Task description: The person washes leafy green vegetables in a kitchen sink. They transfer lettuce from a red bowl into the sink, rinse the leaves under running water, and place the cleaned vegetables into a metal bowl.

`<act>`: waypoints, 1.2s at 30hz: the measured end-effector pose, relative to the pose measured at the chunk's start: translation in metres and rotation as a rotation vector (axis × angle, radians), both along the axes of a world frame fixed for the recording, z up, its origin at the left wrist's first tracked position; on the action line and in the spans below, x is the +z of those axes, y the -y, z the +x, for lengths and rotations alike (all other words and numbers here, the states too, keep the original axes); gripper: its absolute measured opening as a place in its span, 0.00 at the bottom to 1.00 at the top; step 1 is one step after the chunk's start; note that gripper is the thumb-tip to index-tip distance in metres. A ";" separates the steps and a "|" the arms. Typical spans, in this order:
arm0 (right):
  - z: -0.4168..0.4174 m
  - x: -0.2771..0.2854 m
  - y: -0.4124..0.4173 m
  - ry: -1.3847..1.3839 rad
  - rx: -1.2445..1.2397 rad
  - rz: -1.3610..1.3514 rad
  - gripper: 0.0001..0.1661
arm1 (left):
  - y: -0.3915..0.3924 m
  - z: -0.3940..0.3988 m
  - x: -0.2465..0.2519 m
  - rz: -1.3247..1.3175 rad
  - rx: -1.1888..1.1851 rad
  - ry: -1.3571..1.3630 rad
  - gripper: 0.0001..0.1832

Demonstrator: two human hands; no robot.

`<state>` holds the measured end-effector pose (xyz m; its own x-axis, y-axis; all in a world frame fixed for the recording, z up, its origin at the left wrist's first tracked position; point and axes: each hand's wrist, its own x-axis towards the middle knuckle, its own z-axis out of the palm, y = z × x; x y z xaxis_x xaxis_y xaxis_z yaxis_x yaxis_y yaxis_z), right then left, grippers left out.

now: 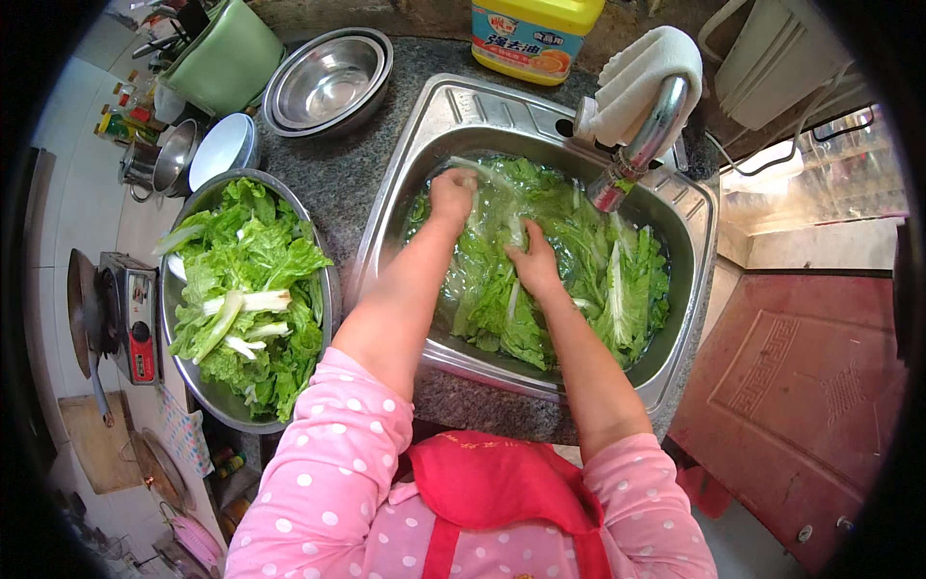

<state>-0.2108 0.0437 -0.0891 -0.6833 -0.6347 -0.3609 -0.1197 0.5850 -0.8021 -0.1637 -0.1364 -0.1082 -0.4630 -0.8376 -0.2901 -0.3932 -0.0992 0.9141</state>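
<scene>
A stainless steel sink point(680, 347) holds water and green leafy vegetables point(615, 289) with white stalks. Near the basin's upper left, my left hand point(453, 195) has its fingers around a pale stalk, partly in the water. Toward the middle, my right hand point(535, 262) touches the leaves beside a white stem, thumb and fingers apart. Left of the sink, a large metal bowl point(335, 304) is heaped with more leafy greens point(268, 253). A curved metal faucet point(655, 130) with a white cloth point(640, 79) draped over it reaches over the basin's upper right.
Nested steel bowls point(329, 79), a white bowl point(223, 152) and a green container point(224, 61) stand at the upper left. A yellow detergent jug point(535, 36) is behind the sink. A portable gas stove point(137, 318) with a wok lies far left; a reddish door panel point(796, 405) is at right.
</scene>
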 end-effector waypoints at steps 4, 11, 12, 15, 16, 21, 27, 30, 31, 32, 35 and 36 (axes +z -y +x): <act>-0.006 -0.011 -0.010 0.070 0.007 -0.093 0.38 | 0.000 0.006 0.012 0.080 -0.048 -0.214 0.07; 0.000 -0.026 -0.015 -0.042 -0.025 -0.217 0.33 | 0.004 0.014 0.017 0.371 0.114 -0.371 0.13; -0.002 -0.020 -0.014 0.063 -0.040 -0.207 0.33 | 0.004 0.017 0.017 0.377 0.101 -0.377 0.14; -0.008 -0.009 -0.009 0.178 -0.128 -0.166 0.32 | -0.015 0.018 0.027 0.089 -0.031 -0.161 0.20; -0.007 -0.013 -0.006 0.085 -0.181 -0.145 0.32 | -0.028 0.021 0.032 -0.059 -0.089 -0.049 0.23; 0.034 -0.030 0.009 -0.156 -0.121 -0.201 0.40 | -0.054 0.037 0.013 0.071 -0.112 0.023 0.25; 0.024 0.023 -0.004 0.603 -0.158 -0.398 0.36 | -0.056 0.047 0.032 0.459 0.049 -0.273 0.21; 0.021 0.031 -0.007 0.581 -0.160 -0.408 0.35 | -0.056 0.048 0.040 0.516 0.025 -0.363 0.19; 0.021 0.032 -0.008 0.574 -0.138 -0.407 0.34 | -0.056 0.048 0.044 0.532 0.011 -0.389 0.17; 0.020 0.032 -0.009 0.568 -0.116 -0.406 0.33 | -0.058 0.047 0.048 0.474 -0.022 -0.387 0.16; 0.023 0.041 -0.011 0.585 -0.105 -0.429 0.33 | -0.067 0.047 0.061 0.384 -0.071 -0.421 0.14; 0.025 0.045 -0.012 0.598 -0.109 -0.441 0.33 | -0.067 0.046 0.061 0.408 -0.057 -0.463 0.14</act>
<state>-0.1863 0.0556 -0.0444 -0.5179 -0.7462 -0.4183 0.4501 0.1781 -0.8750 -0.1180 -0.0691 -0.0473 -0.6578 -0.6717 -0.3407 0.0199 -0.4677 0.8837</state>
